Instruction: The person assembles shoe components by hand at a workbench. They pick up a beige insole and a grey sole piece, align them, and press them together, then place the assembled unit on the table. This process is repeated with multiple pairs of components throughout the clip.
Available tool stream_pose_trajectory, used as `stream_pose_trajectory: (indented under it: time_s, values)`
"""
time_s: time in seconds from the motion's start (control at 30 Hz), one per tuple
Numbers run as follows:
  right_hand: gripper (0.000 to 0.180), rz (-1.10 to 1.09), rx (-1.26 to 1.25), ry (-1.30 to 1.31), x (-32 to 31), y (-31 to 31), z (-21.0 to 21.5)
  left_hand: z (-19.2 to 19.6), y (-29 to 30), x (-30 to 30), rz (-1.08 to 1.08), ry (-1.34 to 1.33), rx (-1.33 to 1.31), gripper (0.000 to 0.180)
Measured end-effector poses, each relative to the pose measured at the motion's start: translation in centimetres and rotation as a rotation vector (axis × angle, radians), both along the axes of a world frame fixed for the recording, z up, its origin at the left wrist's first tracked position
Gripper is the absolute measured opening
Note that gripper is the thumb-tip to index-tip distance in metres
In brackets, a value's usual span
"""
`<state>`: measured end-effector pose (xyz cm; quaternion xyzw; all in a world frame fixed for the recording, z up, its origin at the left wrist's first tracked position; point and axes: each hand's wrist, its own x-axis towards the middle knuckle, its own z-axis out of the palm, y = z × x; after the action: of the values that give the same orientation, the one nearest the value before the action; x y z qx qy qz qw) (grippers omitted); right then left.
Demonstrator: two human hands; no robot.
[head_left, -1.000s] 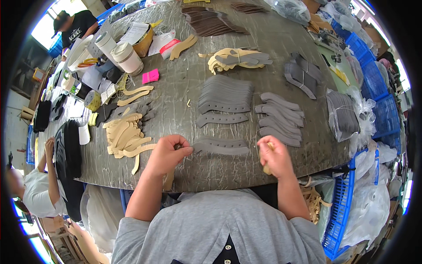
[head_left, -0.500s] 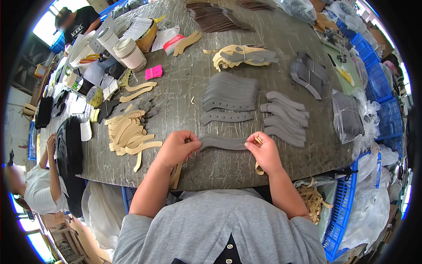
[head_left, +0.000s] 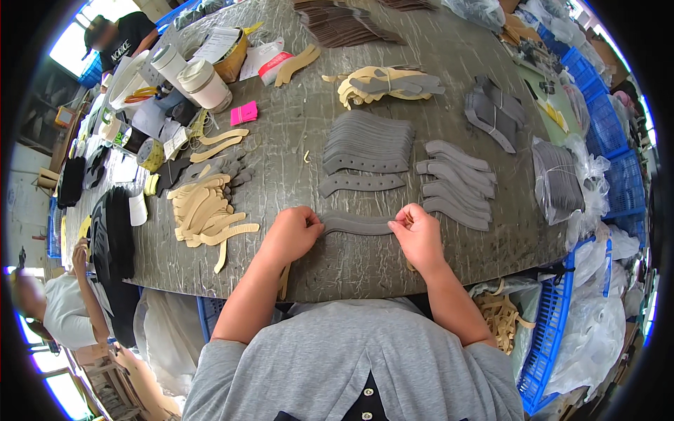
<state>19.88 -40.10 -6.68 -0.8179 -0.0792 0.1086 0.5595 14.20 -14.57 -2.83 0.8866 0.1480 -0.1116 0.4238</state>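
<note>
Since a second ago my left hand (head_left: 295,231) and right hand (head_left: 419,234) have closed in, each pinching an end of the grey strip (head_left: 358,224) on the table (head_left: 337,266).

Grey table (head_left: 295,133): grey strips (head_left: 366,140), tan strips (head_left: 203,207).

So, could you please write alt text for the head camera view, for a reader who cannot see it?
A person's left hand and right hand pinch the two ends of a curved grey strip lying on a grey worktable. Stacks of similar grey strips lie beyond it, and a pile of tan strips lies to the left.
</note>
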Motion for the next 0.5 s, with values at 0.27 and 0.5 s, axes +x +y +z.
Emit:
stream_pose_trajectory:
  time_s: [0.27,0.5]
  values:
    - [0.018,0.024,-0.233,-0.251,-0.5,0.6,0.2,-0.3,-0.3,-0.1,-0.031,-0.046,0.113,0.018]
    - [0.024,-0.016,-0.341,-0.528,-1.1,0.7,0.5,-0.8,-0.3,-0.7,-0.045,-0.208,0.147,0.016]
